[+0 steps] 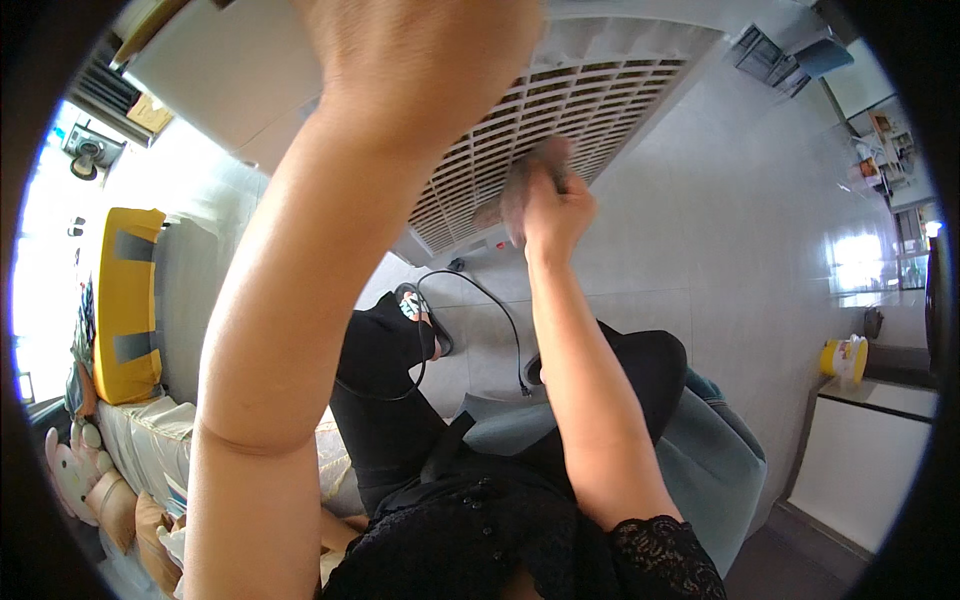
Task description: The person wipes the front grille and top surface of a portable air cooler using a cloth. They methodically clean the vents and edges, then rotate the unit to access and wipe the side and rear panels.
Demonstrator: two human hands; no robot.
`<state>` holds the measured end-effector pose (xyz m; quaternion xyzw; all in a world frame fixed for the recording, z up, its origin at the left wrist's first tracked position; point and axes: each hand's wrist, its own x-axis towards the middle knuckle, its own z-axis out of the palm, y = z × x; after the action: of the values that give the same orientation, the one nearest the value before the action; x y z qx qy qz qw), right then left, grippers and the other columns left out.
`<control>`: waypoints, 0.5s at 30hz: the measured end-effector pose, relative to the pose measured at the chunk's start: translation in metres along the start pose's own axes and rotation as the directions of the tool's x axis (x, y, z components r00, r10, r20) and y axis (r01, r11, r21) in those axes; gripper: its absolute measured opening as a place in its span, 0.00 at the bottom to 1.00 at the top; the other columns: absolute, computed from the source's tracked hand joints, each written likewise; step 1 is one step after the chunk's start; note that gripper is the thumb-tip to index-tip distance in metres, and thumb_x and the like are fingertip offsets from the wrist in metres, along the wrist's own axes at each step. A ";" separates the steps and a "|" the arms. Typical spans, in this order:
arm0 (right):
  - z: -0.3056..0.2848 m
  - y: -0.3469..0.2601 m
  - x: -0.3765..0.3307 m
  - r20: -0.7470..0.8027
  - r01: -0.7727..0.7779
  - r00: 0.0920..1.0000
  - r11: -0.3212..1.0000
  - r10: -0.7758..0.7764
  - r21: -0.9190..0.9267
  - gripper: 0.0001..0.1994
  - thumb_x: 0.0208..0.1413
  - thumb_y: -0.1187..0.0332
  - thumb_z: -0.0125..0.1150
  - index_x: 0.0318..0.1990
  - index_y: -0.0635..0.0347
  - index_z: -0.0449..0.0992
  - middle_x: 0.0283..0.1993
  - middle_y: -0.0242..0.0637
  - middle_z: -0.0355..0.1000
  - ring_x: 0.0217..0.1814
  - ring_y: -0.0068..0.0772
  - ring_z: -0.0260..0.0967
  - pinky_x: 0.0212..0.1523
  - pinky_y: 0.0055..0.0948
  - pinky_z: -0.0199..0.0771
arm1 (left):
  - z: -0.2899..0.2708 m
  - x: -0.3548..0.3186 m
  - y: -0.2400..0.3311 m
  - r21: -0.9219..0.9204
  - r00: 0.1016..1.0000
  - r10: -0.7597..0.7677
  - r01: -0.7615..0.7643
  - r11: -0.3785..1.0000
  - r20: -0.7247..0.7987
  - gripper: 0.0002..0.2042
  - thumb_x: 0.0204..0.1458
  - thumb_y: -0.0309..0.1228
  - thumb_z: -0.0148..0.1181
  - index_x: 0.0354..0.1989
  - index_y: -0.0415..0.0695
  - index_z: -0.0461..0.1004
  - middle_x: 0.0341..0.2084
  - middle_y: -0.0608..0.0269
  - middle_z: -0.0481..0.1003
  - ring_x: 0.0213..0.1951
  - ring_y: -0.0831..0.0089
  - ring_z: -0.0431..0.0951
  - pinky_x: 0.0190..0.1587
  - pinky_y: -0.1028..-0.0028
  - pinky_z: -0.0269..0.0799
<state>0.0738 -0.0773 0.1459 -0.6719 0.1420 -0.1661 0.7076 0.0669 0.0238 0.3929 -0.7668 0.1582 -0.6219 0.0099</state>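
A white appliance panel with a slatted grille [590,95] stands before me, with dark gaps between its slats. My right hand [558,215] is closed round a grey-brown cloth [517,195], held against the lower part of the grille. Motion smears the cloth, so its exact shape is unclear. Up at the top edge, my left hand [425,50] reaches to the upper part of the appliance. Its fingers lie out of the picture, so what they touch is hidden. The left forearm covers part of the panel.
A black power cord [490,292] loops over the grey tiled floor between my legs. I sit on a blue-grey seat [720,450]. Yellow furniture [128,305] and a sofa with a plush toy [75,470] are at left. A yellow tub [845,360] rests on a white cabinet [860,470] at right.
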 end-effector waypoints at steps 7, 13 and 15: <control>-0.030 0.011 0.021 -0.041 0.080 0.995 0.974 -0.091 -0.212 0.14 0.47 0.65 0.65 0.39 0.66 0.77 0.38 0.48 0.71 0.40 0.47 0.72 0.42 0.39 0.70 | 0.005 -0.005 -0.009 0.154 0.990 0.138 -0.140 0.978 0.022 0.31 0.34 0.25 0.72 0.53 0.46 0.70 0.45 0.61 0.72 0.50 0.63 0.69 0.58 0.60 0.52; 0.016 0.007 -0.028 0.109 0.663 0.718 0.630 -0.687 -0.404 0.23 0.47 0.82 0.59 0.54 0.59 0.74 0.46 0.48 0.68 0.50 0.52 0.66 0.47 0.43 0.69 | 0.004 -0.004 -0.009 0.162 0.982 0.179 -0.186 0.969 0.055 0.32 0.34 0.26 0.72 0.54 0.46 0.70 0.46 0.59 0.72 0.51 0.62 0.70 0.58 0.61 0.52; 0.010 0.010 -0.026 0.157 0.669 0.722 0.622 -0.674 -0.407 0.22 0.46 0.81 0.61 0.52 0.58 0.76 0.46 0.45 0.68 0.46 0.47 0.66 0.45 0.40 0.69 | 0.000 -0.004 -0.010 0.190 0.977 0.209 -0.215 0.958 0.051 0.31 0.35 0.27 0.72 0.54 0.46 0.70 0.46 0.59 0.73 0.51 0.62 0.70 0.58 0.61 0.52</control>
<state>0.0550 -0.0567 0.1360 -0.8154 -0.0814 -0.3854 0.4243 0.0689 0.0342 0.3914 -0.7502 0.1779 -0.6181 0.1535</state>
